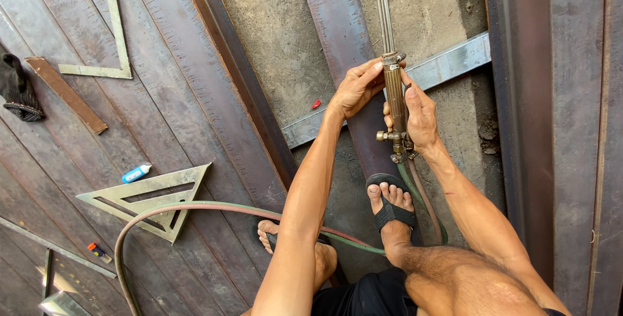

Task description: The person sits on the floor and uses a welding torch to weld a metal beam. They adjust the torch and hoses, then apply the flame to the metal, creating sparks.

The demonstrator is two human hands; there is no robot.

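A brass cutting torch (393, 95) points away from me over a rusty flat steel bar (337, 24). My left hand (356, 87) grips the top of the torch's brass body near its collar. My right hand (418, 116) wraps the lower body beside the valve knobs (396, 144). The torch's thin tubes (381, 4) run up out of view. A green and a red hose (195, 209) loop from the torch's base across the steel plates to the left. My right foot in a black sandal (390, 206) stands on the bar just below the torch.
A metal triangle square (146, 199) and an L-shaped square (107, 56) lie on the steel plates at left, with a blue-white marker (135, 173), a rusty strip (65, 94) and a dark glove (18, 89). A grey angle bar (448, 63) crosses the concrete. Steel beams (551, 128) stand at right.
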